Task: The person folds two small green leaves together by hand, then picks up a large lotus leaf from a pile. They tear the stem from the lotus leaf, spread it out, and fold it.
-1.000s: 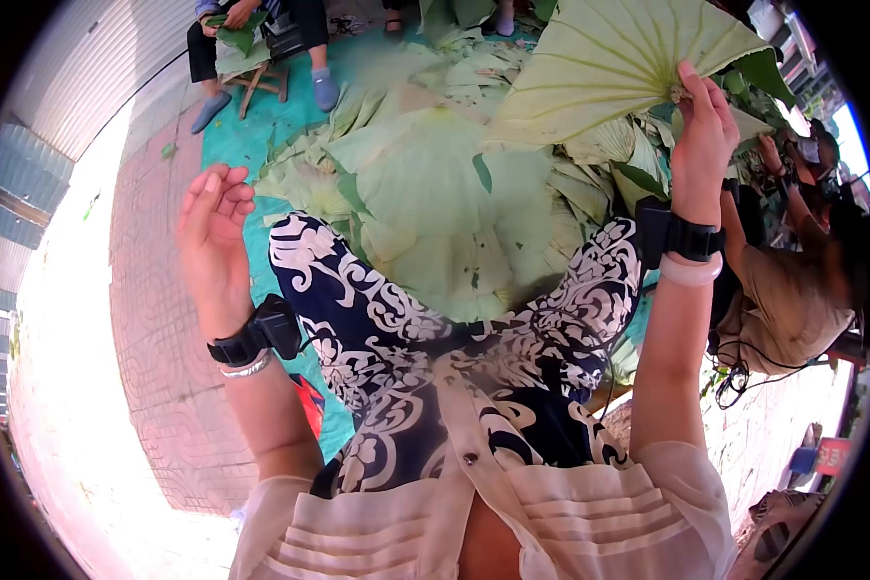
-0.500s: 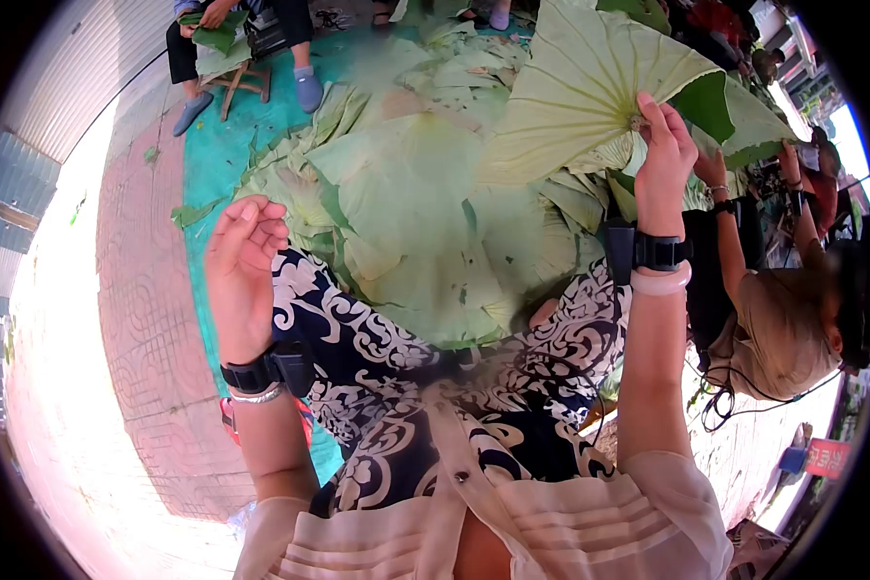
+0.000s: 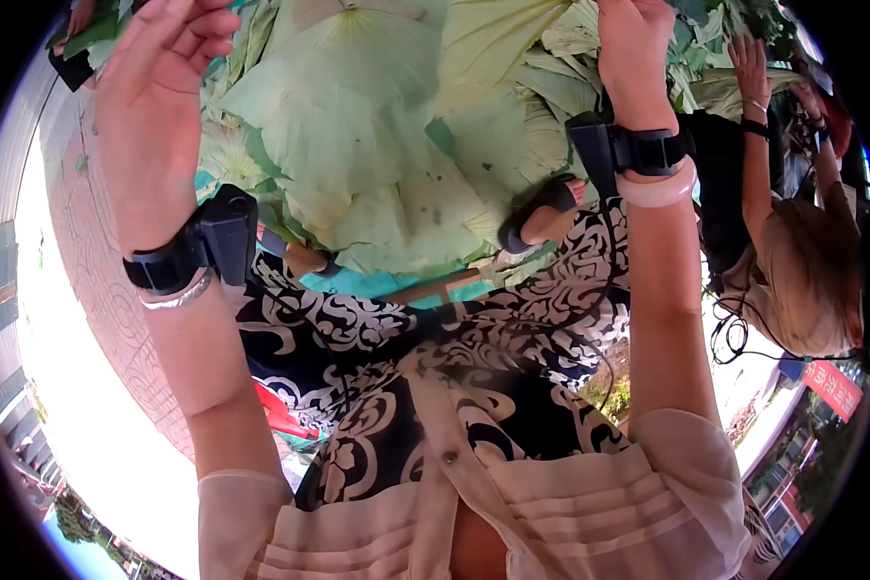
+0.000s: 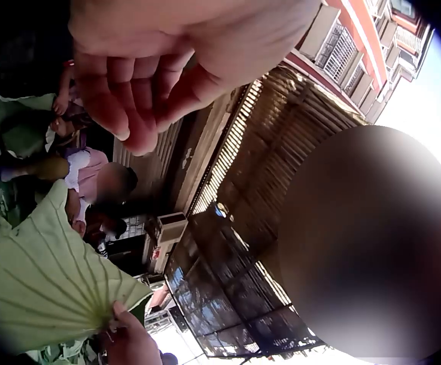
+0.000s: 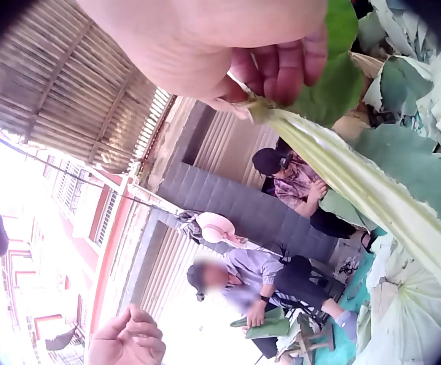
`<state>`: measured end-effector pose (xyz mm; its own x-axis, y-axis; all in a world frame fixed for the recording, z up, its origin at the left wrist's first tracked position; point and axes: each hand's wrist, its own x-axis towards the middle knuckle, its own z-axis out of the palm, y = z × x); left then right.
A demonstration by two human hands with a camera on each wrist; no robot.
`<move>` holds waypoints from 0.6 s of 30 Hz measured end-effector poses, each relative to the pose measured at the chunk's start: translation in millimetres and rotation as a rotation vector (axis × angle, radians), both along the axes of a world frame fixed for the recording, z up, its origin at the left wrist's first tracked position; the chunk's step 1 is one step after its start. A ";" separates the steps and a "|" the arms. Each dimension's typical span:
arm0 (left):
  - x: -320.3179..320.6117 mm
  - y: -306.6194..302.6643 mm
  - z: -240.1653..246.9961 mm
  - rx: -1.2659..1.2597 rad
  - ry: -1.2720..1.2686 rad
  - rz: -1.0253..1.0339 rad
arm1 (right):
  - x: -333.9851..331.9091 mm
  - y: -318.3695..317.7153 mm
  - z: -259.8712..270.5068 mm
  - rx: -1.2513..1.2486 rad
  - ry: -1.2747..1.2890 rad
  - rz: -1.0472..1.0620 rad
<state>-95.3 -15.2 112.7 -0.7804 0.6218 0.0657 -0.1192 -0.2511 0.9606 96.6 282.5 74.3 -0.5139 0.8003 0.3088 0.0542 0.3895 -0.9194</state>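
**A:** The right hand [image 3: 633, 43] is riding high at the top of the head view. It is gripping a lotus leaf [image 5: 357, 179], with its fingers [image 5: 281, 68] curling round the point where the ribs are meeting.

**B:** So that leaf is hanging in the air in front of the person. The right wrist view is showing it folded, pale ribbed underside out. The left wrist view is showing it fanning wide.

**A:** The left hand [image 3: 155, 87] is up too, well apart from the leaf. Its fingers are loosely bent and it is holding nothing at all.

**B:** Below the 2 hands, a pile of lotus leaves [image 3: 358, 145] is lying on a teal tarp [image 3: 387, 285], just past the patterned skirt [image 3: 348, 329].

**A:** A pale bangle [image 3: 657, 190] is sitting on the right wrist beside the black camera strap [image 3: 648, 150].

**B:** On the right, a neighbour in a tan top [image 3: 793, 271] is reaching an arm up among more leaves.

**A:** And the right wrist view is catching 2 more people, each sitting with a leaf in hand.
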 end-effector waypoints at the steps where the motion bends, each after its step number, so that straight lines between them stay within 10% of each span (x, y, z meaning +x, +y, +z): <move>1: 0.9 12.7 -23.0 -0.118 0.049 -0.061 | -6.2 -1.1 -9.5 0.003 0.006 0.015; 18: 95.2 78.1 -134.4 -0.576 0.438 -0.268 | -14.5 -73.2 -106.5 -0.372 -0.197 0.408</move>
